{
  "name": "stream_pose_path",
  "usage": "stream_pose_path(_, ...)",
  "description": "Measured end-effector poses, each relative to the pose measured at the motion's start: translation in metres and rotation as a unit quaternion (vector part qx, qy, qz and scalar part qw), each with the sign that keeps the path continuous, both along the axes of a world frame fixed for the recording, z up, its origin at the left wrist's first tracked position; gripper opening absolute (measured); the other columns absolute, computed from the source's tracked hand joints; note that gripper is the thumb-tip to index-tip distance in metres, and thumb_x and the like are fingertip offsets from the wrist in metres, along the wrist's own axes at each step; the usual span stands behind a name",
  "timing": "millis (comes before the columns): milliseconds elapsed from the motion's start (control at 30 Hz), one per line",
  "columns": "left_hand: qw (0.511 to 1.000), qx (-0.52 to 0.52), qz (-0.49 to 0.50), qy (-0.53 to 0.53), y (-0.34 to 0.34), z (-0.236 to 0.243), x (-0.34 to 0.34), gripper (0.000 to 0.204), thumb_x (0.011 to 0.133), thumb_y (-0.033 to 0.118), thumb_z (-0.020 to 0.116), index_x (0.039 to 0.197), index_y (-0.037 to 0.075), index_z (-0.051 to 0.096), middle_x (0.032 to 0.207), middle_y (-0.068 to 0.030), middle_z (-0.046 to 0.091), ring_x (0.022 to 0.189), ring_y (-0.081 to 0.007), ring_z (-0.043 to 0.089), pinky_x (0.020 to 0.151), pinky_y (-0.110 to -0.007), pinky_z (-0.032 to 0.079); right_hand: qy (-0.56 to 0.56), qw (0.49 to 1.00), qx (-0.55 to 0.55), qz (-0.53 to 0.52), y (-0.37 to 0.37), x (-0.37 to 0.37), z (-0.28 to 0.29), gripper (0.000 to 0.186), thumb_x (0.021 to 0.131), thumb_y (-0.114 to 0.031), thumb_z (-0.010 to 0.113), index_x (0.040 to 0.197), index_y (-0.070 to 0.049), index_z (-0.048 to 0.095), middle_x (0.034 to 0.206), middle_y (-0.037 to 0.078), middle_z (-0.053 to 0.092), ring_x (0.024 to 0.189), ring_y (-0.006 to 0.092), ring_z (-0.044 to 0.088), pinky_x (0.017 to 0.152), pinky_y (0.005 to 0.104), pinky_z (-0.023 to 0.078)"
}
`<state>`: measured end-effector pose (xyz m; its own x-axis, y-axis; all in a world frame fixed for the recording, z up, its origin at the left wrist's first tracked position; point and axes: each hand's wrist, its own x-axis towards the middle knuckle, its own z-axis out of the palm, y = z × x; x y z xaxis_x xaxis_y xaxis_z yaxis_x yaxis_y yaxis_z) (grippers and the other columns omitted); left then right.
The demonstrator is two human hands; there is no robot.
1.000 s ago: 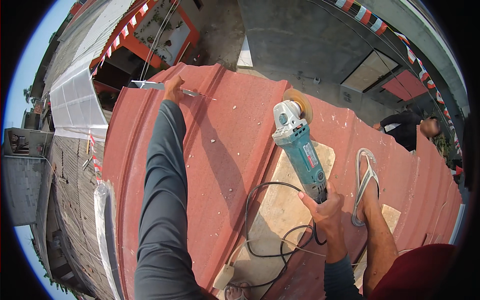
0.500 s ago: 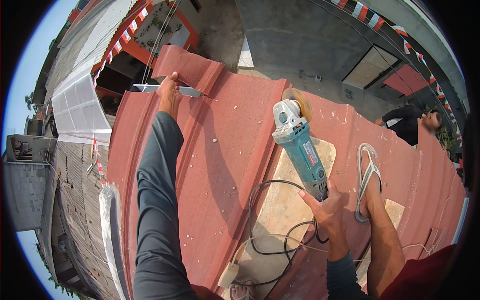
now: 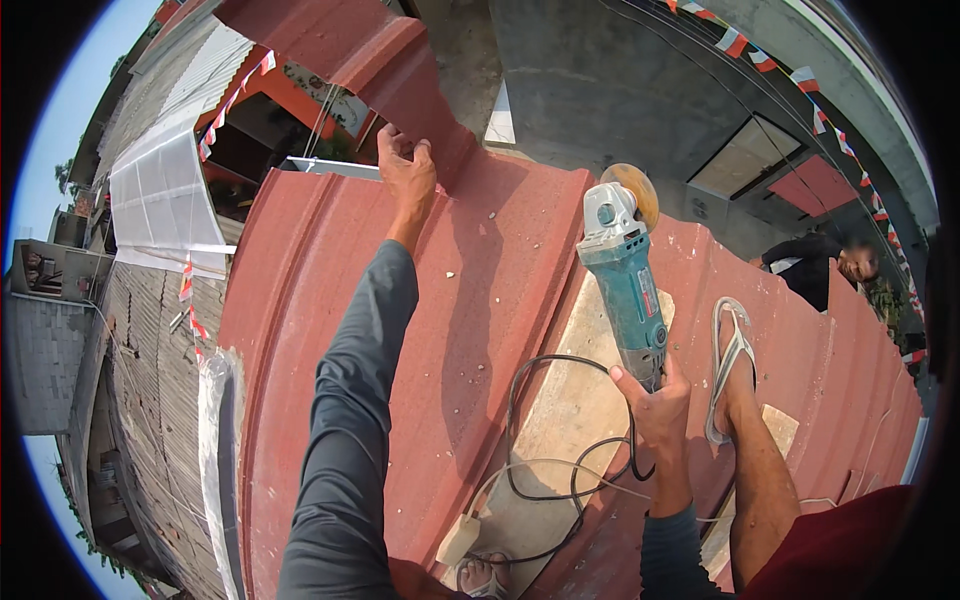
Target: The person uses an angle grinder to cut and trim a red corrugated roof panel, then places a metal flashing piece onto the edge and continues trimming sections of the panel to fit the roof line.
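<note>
My left hand [image 3: 408,180] reaches forward with its fingers curled at the cut edge of a raised flap [image 3: 385,60] of red metal roof sheet. Its thumb overlaps the flap, and the exact contact is partly hidden. In my right hand [image 3: 657,405] is a teal and grey angle grinder [image 3: 625,285], gripped by the rear of its body. The grinder's head points away from me, with a tan disc [image 3: 632,192] at its far end. Its black cord [image 3: 515,400] loops over a pale board [image 3: 560,420] on the roof.
The ribbed red roof [image 3: 380,330] spreads beneath me, dotted with small crumbs. My sandalled foot [image 3: 735,380] rests at right. A pale cord connector [image 3: 458,540] lies near my other foot. Beyond the roof's far edge is a drop; a person in black [image 3: 805,262] is at right.
The flap has been bent much higher and farther away. My left hand has shifted right along its edge. The grinder in my right hand appears slightly farther right.
</note>
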<state>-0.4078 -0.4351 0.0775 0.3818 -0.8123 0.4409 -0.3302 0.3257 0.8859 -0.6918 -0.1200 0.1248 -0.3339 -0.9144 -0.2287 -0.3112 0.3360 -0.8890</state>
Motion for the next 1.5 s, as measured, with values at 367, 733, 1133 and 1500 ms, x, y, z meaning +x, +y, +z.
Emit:
stream_pose_path(367,0.964,-0.006,-0.090,-0.250,0.003,0.009,0.003,0.045,0.073,-0.011,0.048,0.112,0.010,0.056,0.080,-0.0076,0.059,0.074,-0.0187,0.063,0.069,-0.032,0.051,-0.036,0.999,0.018,-0.037,0.006,0.012,0.023,0.034,0.081,-0.012,0.073,0.107,0.004,0.060,0.095,0.009,0.068,0.083,0.0140,0.061,0.077,0.0283,0.048)
stream_pose_path(733,0.937,-0.080,-0.092,-0.327,-0.004,0.007,0.006,0.045,0.074,-0.011,0.049,0.113,0.009,0.054,0.089,-0.0172,0.058,0.085,-0.0374,0.057,0.077,-0.047,0.046,0.067,0.995,0.076,-0.026,0.034,0.022,0.007,0.042,0.074,-0.027,0.080,0.098,0.003,0.063,0.082,0.014,0.067,0.073,0.0211,0.063,0.068,0.0352,0.049)
stream_pose_path(1133,0.868,0.042,-0.318,-0.379,-0.006,0.027,0.007,0.046,0.069,-0.001,0.059,0.113,0.010,0.060,0.091,-0.0110,0.060,0.091,-0.0273,0.061,0.083,-0.036,0.048,0.006,0.999,0.032,-0.031,0.064,0.025,-0.008,0.045,0.073,-0.027,0.081,0.099,0.003,0.060,0.085,0.012,0.066,0.074,0.0189,0.060,0.069,0.0338,0.048)
stream_pose_path(1500,0.874,0.355,-0.181,-0.278,-0.049,-0.088,0.094,0.051,0.095,0.026,0.048,0.139,0.001,0.040,0.118,-0.0241,0.063,0.120,-0.0348,0.055,0.101,-0.042,0.040,-0.029,0.997,-0.023,-0.070,0.054,0.002,0.018,0.041,0.075,-0.016,0.080,0.103,0.004,0.058,0.085,0.008,0.064,0.073,0.0142,0.060,0.068,0.0298,0.050)
